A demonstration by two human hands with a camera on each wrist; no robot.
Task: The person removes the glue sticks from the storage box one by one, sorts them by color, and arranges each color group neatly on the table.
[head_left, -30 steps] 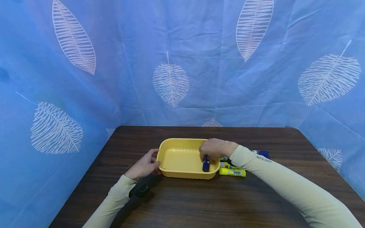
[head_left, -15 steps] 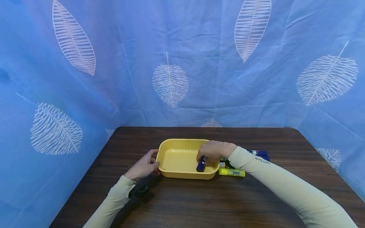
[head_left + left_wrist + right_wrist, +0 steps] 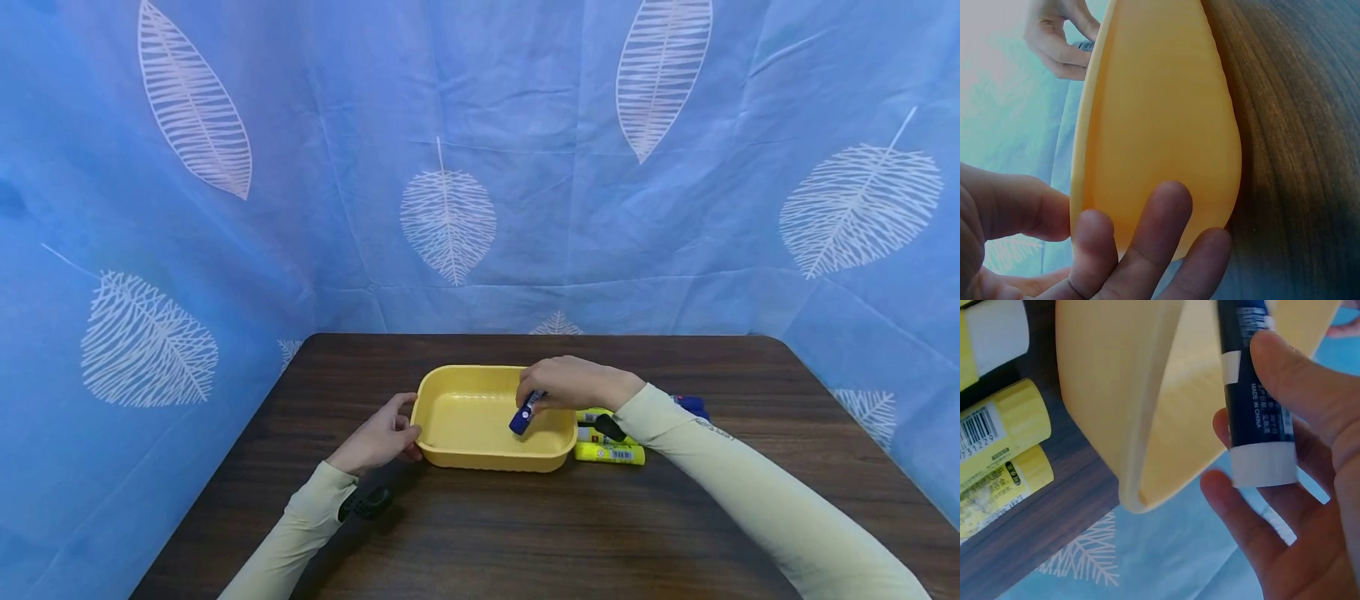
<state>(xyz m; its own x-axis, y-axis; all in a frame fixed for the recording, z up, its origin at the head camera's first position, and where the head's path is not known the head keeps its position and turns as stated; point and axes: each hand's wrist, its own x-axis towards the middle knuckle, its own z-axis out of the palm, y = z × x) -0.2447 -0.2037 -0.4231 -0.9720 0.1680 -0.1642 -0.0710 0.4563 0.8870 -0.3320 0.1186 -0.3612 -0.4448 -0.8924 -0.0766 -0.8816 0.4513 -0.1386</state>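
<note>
A shallow yellow plastic tray [image 3: 480,460] stands on the dark wood table. My left hand [image 3: 378,435] grips its left end, with fingertips [image 3: 1169,200] against the outer wall and another finger at the rim. Over the tray's right part, my right hand [image 3: 566,385] holds a dark blue glue stick [image 3: 525,414] between thumb and fingers. The stick is tilted, its blue cap pointing down to the left in the head view. Its white base [image 3: 1264,465] and printed label show in the right wrist view. Inside the tray, the visible floor is bare.
Several yellow glue sticks [image 3: 611,453] lie side by side just right of the tray, partly hidden by the right wrist. Behind the right forearm lie dark blue sticks [image 3: 692,405]. A blue leaf-patterned cloth [image 3: 525,208] hangs behind the table.
My right hand has risen a little from the tray's floor, with the glue stick still held and now tilted more. My left hand and the tray have stayed in place.
</note>
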